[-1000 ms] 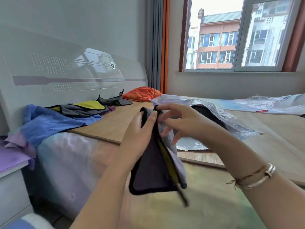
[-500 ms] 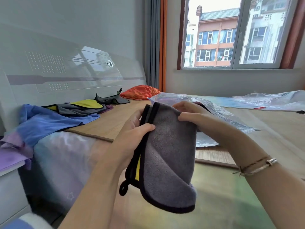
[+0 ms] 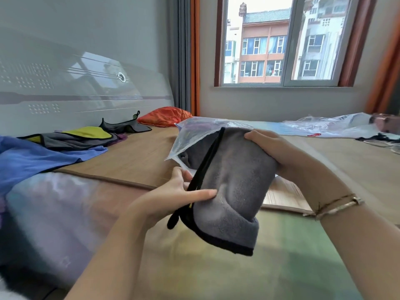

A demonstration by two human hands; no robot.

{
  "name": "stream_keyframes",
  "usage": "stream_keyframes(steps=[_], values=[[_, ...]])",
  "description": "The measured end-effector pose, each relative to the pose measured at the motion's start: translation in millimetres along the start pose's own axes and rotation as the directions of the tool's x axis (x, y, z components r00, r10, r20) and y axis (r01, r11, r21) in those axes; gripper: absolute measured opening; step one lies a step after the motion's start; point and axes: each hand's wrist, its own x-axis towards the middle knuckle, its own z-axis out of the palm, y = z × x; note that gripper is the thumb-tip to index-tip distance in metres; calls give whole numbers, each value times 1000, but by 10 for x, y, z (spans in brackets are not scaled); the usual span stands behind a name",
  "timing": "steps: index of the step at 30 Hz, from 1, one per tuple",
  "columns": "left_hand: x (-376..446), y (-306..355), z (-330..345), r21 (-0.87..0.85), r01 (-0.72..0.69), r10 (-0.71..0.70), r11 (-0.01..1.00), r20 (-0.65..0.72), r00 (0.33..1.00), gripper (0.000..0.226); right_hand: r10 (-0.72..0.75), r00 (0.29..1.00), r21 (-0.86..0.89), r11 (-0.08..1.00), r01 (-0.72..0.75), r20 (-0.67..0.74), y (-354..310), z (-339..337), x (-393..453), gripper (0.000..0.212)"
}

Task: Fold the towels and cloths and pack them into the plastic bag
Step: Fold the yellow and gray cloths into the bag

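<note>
I hold a folded grey cloth (image 3: 231,187) with black trim and a yellow inner side up in front of me. My left hand (image 3: 173,195) pinches its left edge between thumb and fingers. My right hand (image 3: 270,148) grips its upper right end. The cloth's top end sits at the open mouth of a clear plastic bag (image 3: 194,135) lying on the bed; dark cloth shows inside it. More cloths lie at the left by the headboard: a blue towel (image 3: 32,159), a grey and yellow cloth (image 3: 82,137), a dark grey cloth (image 3: 125,127).
An orange cushion (image 3: 164,115) lies by the curtain. A bamboo mat (image 3: 129,156) covers the bed. Another clear plastic bag (image 3: 329,126) lies at the far right under the window. The white headboard (image 3: 65,87) stands at the left.
The cloth went from hanging between both hands to being folded over grey side out, then moved forward and right until its top end reached the bag's mouth.
</note>
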Motion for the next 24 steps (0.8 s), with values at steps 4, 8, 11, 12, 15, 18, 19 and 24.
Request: stream_keyframes(steps=[4,8,11,12,15,18,19,24], values=[[45,-84,-3,-67,17,-17,998,-7,1000,65,47,996,119,992,-37,-82,86,-78,-4,11],[58,-115,-30,-167,-36,41,985,26,999,49,58,990,249,968,-25,-126,109,-91,-4,16],[103,-172,-20,-162,-15,10,987,-32,999,40,59,991,277,961,-22,-124,119,-57,0,16],[119,-191,-15,-156,0,-10,988,-57,998,37,58,990,271,962,-22,-126,126,-43,6,16],[134,-208,-37,-176,28,-44,984,-93,995,19,54,991,229,973,-25,-123,139,-33,16,15],[125,-135,-111,-372,28,-100,928,-174,980,13,74,986,139,989,-53,-146,164,-122,41,12],[126,-115,-142,-467,21,-130,884,-203,971,12,89,985,113,991,-72,-151,175,-147,45,12],[144,-143,-60,-671,59,-202,739,-137,970,14,134,987,212,971,-111,-94,222,-53,44,14]])
